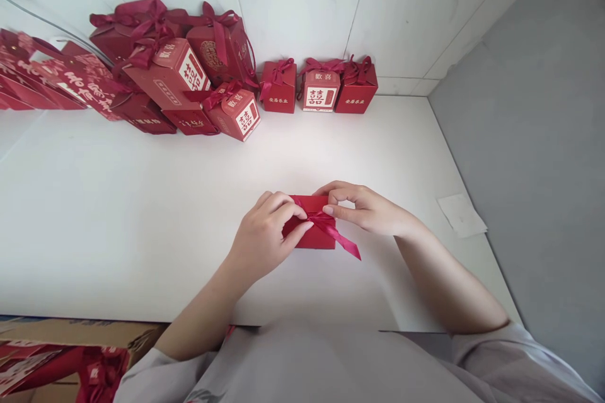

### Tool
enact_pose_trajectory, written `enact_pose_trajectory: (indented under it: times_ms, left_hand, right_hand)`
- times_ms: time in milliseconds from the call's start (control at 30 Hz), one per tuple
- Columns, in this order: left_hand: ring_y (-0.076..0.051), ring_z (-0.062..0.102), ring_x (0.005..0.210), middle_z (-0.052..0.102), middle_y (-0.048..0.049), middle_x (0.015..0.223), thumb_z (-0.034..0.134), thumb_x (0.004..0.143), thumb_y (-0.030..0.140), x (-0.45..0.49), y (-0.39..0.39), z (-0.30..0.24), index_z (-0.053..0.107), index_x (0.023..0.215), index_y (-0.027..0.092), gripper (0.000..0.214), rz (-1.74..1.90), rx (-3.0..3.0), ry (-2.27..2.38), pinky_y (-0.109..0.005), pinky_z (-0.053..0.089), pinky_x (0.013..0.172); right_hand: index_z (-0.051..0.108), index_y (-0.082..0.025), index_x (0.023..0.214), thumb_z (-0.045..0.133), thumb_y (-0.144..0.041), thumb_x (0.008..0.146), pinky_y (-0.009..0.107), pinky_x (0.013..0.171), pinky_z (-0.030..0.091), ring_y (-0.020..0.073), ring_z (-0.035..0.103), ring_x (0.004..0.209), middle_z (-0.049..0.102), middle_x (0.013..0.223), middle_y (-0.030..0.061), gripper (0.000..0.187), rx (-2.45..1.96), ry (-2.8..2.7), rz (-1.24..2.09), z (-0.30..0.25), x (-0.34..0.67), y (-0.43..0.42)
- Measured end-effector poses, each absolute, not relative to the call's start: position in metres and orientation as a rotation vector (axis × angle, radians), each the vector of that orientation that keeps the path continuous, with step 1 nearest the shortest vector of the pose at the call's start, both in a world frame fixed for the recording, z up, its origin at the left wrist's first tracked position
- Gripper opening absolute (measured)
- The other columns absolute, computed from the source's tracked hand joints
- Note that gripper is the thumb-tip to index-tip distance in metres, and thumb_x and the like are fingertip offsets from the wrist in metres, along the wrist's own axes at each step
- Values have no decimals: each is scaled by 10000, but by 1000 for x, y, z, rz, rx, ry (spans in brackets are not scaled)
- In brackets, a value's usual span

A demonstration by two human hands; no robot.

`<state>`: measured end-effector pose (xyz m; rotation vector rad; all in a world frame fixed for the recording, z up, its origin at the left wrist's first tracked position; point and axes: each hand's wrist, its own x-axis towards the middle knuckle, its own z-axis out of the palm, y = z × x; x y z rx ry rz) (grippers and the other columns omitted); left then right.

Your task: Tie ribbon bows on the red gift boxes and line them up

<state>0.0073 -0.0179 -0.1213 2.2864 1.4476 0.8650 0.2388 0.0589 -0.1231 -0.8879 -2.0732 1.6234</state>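
From here I see the red gift box (316, 240) lying on the white surface (155, 227), nearer the front edge than the back one. The left hand (271, 227) covers its left side, so I can't say which way its long axis runs; its near side lies roughly parallel to the front edge. The magenta ribbon (347, 247) crosses its top, one tail slanting toward the surface's front right corner and past the box's right side.

The left thumb and forefinger pinch the ribbon by its knot, which they partly hide. The right hand (371, 209) rests at the box's far right corner, thumb and forefinger curled close together by the ribbon; I can't tell whether they grip it. Its other fingertips are out of sight behind the box.

Along the back edge, three favor boxes (322, 99) stand toward the back right corner. Further left, a cluster of favor boxes (166, 87) overlaps, hiding those behind, beside red gift bags (87, 79) cut off at the left. A white paper (460, 214) lies by the right edge. Below the front edge, a cardboard carton (144, 334) is cut off too.
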Motion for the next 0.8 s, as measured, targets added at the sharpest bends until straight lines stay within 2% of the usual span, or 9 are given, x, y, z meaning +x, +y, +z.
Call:
enact_pose_trajectory:
  times_ms: [333, 600, 800]
  left_hand:
    - [-128, 588, 793, 647, -8, 872, 585, 953, 171, -2, -9, -128, 626, 914, 203, 65, 811, 2183, 1287, -261, 494, 719]
    - [-148, 595, 745, 687, -37, 889, 578, 909, 54, -9, -3, -135, 623, 1001, 174, 157, 902, 2986, 1061, -303, 493, 682]
    - [-162, 618, 795, 697, -46, 895, 623, 865, 4, -8, -5, -130, 632, 1016, 131, 198, 899, 3142, 977, -305, 486, 670]
  right_hand:
    - [613, -208, 748, 556, -409, 986, 365, 911, 484, 208, 641, 1024, 639, 1204, 56, 316, -871, -2053, 1633, -126, 237, 59]
    - [673, -209, 771, 561, -347, 987, 350, 908, 478, 201, 640, 1031, 656, 1185, 46, 279, -871, -2047, 1588, -129, 235, 61]
    - [666, -205, 744, 574, -334, 978, 343, 887, 486, 199, 644, 1008, 668, 1165, 45, 283, -892, -1973, 1616, -133, 234, 62]
